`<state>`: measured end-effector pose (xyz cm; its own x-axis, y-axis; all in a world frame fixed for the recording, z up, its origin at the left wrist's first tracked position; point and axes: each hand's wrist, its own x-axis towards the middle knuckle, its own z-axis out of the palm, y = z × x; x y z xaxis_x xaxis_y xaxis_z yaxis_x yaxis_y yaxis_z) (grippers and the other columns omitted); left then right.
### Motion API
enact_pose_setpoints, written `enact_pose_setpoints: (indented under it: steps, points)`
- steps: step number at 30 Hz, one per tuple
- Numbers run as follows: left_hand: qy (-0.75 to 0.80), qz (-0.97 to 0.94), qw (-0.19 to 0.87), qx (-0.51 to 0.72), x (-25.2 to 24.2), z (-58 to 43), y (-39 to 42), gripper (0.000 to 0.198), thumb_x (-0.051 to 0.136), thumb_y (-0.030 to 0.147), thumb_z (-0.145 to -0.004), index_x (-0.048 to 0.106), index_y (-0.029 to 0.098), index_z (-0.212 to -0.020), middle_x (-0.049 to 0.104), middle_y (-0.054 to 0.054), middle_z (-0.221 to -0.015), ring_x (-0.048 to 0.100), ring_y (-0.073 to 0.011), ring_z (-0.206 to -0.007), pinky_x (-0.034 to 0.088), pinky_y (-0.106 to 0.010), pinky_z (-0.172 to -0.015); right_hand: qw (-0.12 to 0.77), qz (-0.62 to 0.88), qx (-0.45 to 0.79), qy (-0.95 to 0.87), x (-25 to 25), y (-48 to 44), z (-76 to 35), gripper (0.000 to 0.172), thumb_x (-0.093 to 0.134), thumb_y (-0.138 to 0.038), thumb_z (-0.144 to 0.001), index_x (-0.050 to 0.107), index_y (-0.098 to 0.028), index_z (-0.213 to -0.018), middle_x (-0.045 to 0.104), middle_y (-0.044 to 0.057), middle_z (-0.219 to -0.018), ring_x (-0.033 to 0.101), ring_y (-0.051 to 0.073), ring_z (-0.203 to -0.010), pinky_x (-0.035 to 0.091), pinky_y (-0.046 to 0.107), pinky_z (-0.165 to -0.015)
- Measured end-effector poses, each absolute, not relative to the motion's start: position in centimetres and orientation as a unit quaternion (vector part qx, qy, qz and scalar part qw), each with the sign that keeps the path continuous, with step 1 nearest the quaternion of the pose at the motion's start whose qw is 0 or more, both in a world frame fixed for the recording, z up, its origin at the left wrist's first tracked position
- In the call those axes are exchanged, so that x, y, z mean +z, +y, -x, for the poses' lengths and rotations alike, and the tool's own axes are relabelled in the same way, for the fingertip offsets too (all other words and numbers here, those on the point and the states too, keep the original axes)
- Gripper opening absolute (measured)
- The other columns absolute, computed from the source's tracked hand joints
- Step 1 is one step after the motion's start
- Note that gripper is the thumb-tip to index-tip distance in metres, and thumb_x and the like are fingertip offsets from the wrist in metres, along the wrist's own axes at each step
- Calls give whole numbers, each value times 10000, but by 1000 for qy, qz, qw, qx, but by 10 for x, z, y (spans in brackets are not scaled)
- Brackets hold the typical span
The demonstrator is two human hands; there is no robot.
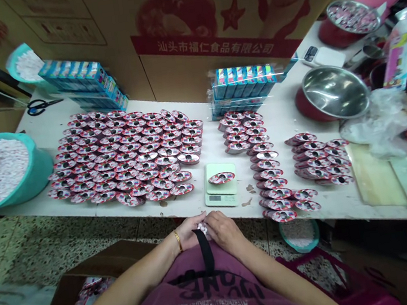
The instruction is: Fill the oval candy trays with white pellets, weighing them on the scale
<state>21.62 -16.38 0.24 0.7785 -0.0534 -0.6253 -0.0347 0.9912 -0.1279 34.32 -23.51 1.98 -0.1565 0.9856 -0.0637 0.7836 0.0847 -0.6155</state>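
1. Fingers of the left hand (187,233) curl partway in a cupped hold around small white pieces (202,228) at the near edge of the counter (242,167), close to the worker's purple shirt.
2. Fingers of the right hand (222,229) bend over the same pieces, touching them; whether they grip cannot be told.
3. The handful is too small and covered to count. One pouch (221,177) rests on one pale green scale (222,199), just beyond the hands.
4. Many more pouches stand in three groups: one to the scale's left, two to its right. Three turquoise basins (32,156), two bowls (335,91) and one pair of scissors (42,106) are in view.
5. The weighed pouch's long axis runs left to right, its dark-centered side facing up.
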Motion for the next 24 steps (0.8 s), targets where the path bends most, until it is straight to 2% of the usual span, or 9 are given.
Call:
enact_pose_setpoints:
  steps: [4, 8, 11, 15, 19, 22, 24]
  points:
    - [325, 63, 944, -11, 5, -217, -165, 250, 475, 296, -761, 570, 75, -692, 601, -72, -630, 571, -140, -626, 364, -286, -742, 219, 625, 281, -695, 23, -239, -345, 142, 383, -222, -815, 514, -172, -838, 520, 49, -783, 478, 151, -756, 416, 283, -685]
    - [304, 60, 951, -9, 6, -217, -164, 284, 457, 296, -768, 586, 51, -832, 624, -105, -713, 585, -172, -733, 334, -319, -826, 246, 638, 285, -672, 30, -238, -362, 139, 386, -211, -812, 517, -182, -851, 530, 42, -781, 491, 142, -754, 415, 267, -679]
    - [302, 36, 953, -18, 6, -216, -162, 369, 451, 318, -766, 558, 28, -966, 616, -163, -880, 568, -216, -863, 320, -327, -852, 278, 663, 245, -651, 34, -222, -386, 150, 384, -210, -808, 523, -187, -863, 542, 43, -791, 498, 143, -769, 412, 268, -696]
    - [295, 12, 955, -16, 4, -212, -161, 433, 441, 332, -766, 511, 20, -1057, 516, -211, -1099, 529, -241, -959, 330, -322, -850, 296, 703, 176, -622, 30, -189, -418, 163, 383, -219, -806, 537, -187, -850, 545, 41, -781, 504, 145, -775, 405, 272, -712]
    - [296, 10, 955, -5, 3, -210, -161, 425, 432, 335, -770, 519, 24, -1047, 508, -208, -1112, 534, -235, -949, 342, -316, -840, 244, 725, 128, -631, 15, -170, -437, 203, 424, -242, -786, 542, -186, -942, 550, 62, -874, 489, 172, -826, 393, 311, -745]
    - [302, 11, 953, 0, 3, -209, -160, 411, 426, 335, -774, 526, 33, -1034, 508, -201, -1117, 541, -231, -935, 348, -315, -831, 182, 731, 113, -648, 3, -167, -443, 361, 515, -262, -723, 482, -182, -1073, 500, 94, -1052, 443, 221, -940, 380, 361, -776]
    - [308, 12, 951, 8, 3, -207, -159, 411, 427, 342, -773, 526, 37, -1031, 511, -197, -1114, 544, -232, -926, 351, -315, -825, 151, 714, 134, -670, -1, -166, -445, 428, 537, -228, -698, 444, -188, -1114, 482, 90, -1092, 424, 228, -974, 383, 363, -778]
